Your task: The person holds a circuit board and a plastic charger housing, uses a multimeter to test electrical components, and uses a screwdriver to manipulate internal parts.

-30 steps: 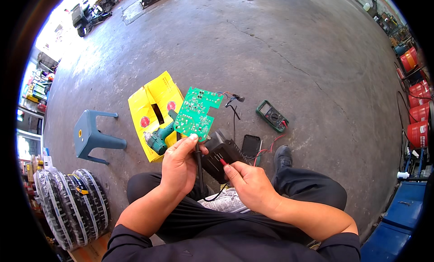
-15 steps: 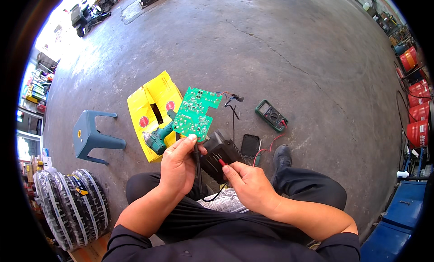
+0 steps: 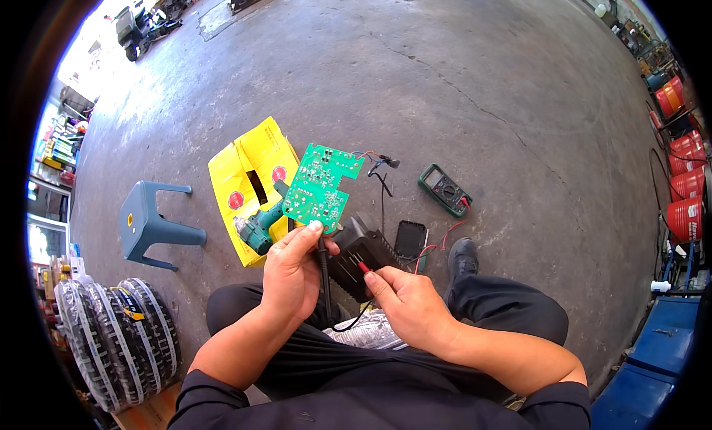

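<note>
My left hand (image 3: pixel 293 278) grips a green circuit board (image 3: pixel 317 185) by its lower edge, thumb on its face, beside a thick black cord (image 3: pixel 325 278). My right hand (image 3: pixel 408 304) holds a red test probe (image 3: pixel 365 267), its metal tip over a black plastic housing (image 3: pixel 356 237) below the board. Wires lead from the board to a small dark part (image 3: pixel 393 163). To the right a multimeter (image 3: pixel 439 181) with leads lies on the floor, above a small black plastic piece (image 3: pixel 410 238). A teal power drill (image 3: pixel 259 226) lies on a yellow bag (image 3: pixel 233 166) to the left.
A blue-grey stool (image 3: pixel 141 226) stands at the left, above wrapped tyres (image 3: pixel 119 333). Red drums (image 3: pixel 682 218) and blue metal cabinets (image 3: pixel 660 333) line the right. A scooter (image 3: pixel 137 33) is at the far upper left. My bent legs (image 3: pixel 504 311) frame the work on the concrete floor (image 3: pixel 519 96).
</note>
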Motion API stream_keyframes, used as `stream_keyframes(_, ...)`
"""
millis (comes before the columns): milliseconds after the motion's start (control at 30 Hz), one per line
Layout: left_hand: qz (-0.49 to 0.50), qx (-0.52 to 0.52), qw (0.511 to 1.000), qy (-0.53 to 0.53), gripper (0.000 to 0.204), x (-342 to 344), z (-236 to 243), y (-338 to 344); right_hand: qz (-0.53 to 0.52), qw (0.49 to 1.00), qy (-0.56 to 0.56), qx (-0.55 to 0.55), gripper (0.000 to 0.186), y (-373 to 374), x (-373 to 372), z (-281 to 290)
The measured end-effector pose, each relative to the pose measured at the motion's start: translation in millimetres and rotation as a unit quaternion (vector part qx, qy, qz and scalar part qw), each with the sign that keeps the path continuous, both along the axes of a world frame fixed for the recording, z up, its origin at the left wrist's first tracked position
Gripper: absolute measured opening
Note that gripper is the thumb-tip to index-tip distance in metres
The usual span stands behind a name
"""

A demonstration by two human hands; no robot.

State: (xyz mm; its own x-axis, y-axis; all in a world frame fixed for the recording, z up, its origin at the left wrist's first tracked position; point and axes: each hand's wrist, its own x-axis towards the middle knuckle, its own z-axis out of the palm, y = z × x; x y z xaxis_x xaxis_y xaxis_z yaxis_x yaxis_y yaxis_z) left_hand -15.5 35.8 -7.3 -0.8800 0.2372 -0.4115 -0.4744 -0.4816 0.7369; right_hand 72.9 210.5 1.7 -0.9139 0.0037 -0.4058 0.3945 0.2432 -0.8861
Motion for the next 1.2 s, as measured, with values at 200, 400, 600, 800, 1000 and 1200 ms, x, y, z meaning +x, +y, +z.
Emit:
stream_keyframes(200, -0.002, -0.001, 1.0, 0.003, 0.016, 0, -2, 1, 0.002, 1.0, -0.007, 0.0, 0.037, 2, -1, 2)
stream_keyframes(400, -0.004, -0.017, 1.0, 0.023, 0.018, 0, 0, 3, -0.05, 0.998, -0.001, -0.048, 0.037, -6, 4, -7)
stream_keyframes(600, -0.016, -0.029, 0.999, 0.036, 0.017, 5, 4, 6, 0.04, 0.997, -0.046, -0.044, 0.028, -9, 7, 21)
stream_keyframes(800, -0.082, -0.092, 0.991, 0.043, 0.019, 16, 3, 7, -0.01, 0.976, -0.027, -0.216, 0.024, -21, 9, 5)
stream_keyframes(1000, -0.09, -0.064, 0.99, 0.093, 0.033, 20, 2, 6, 0.001, 0.979, -0.033, -0.199, 0.022, -16, 10, -1)
stream_keyframes(1200, -0.055, 0.003, 0.989, 0.138, 0.043, 18, -1, 9, 0.011, 0.981, -0.001, -0.195, 0.024, -16, 14, 6)
